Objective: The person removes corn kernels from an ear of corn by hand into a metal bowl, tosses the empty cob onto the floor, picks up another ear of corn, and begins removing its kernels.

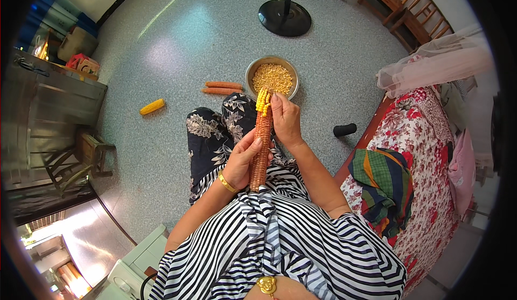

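An ear of corn (260,144) stands nearly upright over my lap, mostly bare reddish cob, with a few rows of yellow kernels left near its far end. My left hand (243,159) is wrapped round the lower half of the cob. At the far end my right hand (286,118) is closed against the cob, its thumb by the remaining kernels; the fingers behind are partly hidden. Just beyond sits a metal bowl (294,87) holding loose yellow kernels (273,76). Left of the bowl lie bare cobs (223,85) on the floor.
A full yellow ear of corn (152,106) lies on the floor at left. Farther off is a black round stand base (285,18). A flowered bed (425,192) with a plaid cloth (382,184) is at right, near a black cylinder (344,130). A wooden chair (81,154) stands left.
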`<control>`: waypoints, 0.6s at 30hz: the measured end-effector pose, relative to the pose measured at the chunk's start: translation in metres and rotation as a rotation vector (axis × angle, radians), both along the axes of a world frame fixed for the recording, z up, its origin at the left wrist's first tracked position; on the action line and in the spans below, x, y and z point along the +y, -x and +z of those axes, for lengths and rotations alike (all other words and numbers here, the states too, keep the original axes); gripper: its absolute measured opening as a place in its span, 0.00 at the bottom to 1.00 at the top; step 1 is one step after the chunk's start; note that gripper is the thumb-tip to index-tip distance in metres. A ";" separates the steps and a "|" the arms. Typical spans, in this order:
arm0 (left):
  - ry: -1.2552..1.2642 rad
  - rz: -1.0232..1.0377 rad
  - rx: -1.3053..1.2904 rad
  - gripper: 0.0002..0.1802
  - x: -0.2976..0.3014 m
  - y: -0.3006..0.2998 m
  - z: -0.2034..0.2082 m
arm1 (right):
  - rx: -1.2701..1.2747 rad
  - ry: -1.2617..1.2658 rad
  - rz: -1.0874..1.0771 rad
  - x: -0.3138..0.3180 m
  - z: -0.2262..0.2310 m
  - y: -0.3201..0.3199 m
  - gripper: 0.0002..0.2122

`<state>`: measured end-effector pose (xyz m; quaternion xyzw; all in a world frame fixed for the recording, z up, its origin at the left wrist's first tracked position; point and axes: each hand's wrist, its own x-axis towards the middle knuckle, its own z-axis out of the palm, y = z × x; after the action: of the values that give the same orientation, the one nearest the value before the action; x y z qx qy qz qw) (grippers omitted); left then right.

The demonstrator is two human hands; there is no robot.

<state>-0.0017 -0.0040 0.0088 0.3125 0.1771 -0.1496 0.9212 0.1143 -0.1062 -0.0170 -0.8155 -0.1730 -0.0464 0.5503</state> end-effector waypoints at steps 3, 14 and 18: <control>0.064 -0.013 -0.002 0.22 0.002 -0.001 0.001 | 0.061 -0.106 0.026 -0.001 -0.003 -0.001 0.15; 0.051 -0.008 0.027 0.24 0.006 -0.001 -0.007 | 0.360 -0.202 0.231 -0.014 -0.013 -0.008 0.13; -0.103 0.001 0.033 0.24 0.003 -0.002 -0.007 | 0.487 -0.367 0.312 -0.016 -0.014 -0.009 0.11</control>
<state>0.0000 -0.0007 0.0013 0.3571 0.1999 -0.1447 0.9009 0.1233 -0.1225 -0.0311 -0.6537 -0.1479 0.2040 0.7136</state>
